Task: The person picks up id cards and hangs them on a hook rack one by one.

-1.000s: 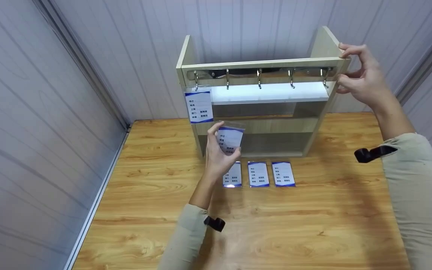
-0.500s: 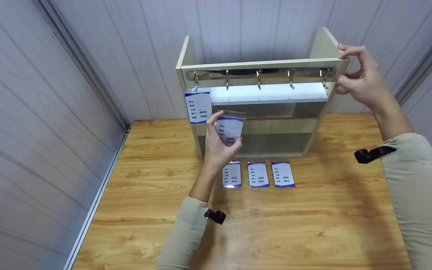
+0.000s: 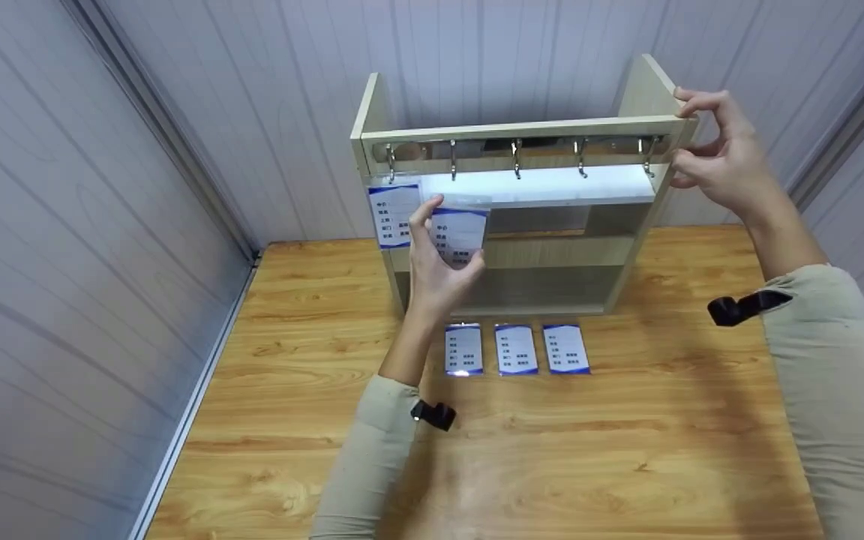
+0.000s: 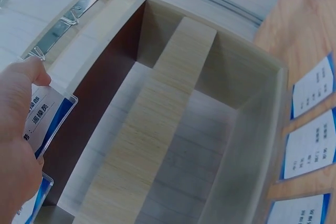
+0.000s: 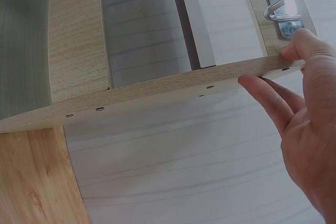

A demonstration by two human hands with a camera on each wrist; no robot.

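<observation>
White panel walls, wooden table (image 3: 627, 450). Left hand (image 3: 436, 274) pinches badge holder (image 3: 460, 234) upright, long axis vertical, just below second hook (image 3: 453, 159), probably not yet on it. Right hand (image 3: 717, 161) grips rack (image 3: 522, 129) top-right corner

Office-like booth: panelled walls (image 3: 177, 112), wooden desk (image 3: 312, 360), name badges (image 3: 516, 349).

Being held upright just below the hook rail (image 3: 514, 146): clear-sleeved white badge card (image 3: 459, 234) with blue trim, facing outward, beside another badge (image 3: 394, 214) hanging already.
</observation>
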